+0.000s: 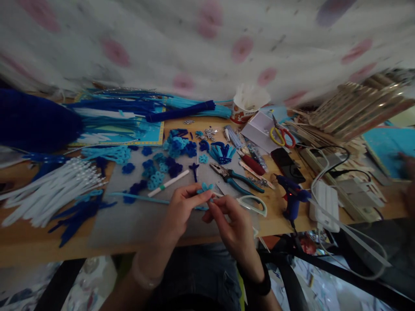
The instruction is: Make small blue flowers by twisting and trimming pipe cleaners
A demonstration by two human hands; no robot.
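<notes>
Both hands meet over the near part of the grey mat point(123, 229). A small light-blue fuzzy flower point(205, 187) is pinched in my left hand point(183, 203). My right hand point(231, 220) is closed against its underside, the fingertips pressed together near the left ones; what lies between them is too small to make out. One light-blue pipe cleaner point(139, 197) stretches left from my left wrist across the mat. Behind the hands lie blue fuzzy flowers point(177, 144) and a white stick with a green band point(168, 183). White-handled scissors point(256, 204) rest beside my right hand.
Teal-handled pliers point(243, 179), a blue glue gun point(292, 196), a phone point(288, 165) and a power strip point(340, 194) lie right. White beaded stems point(55, 190) spread left. A paper cup point(243, 108) stands behind; part of another person's hand point(408, 166) shows far right.
</notes>
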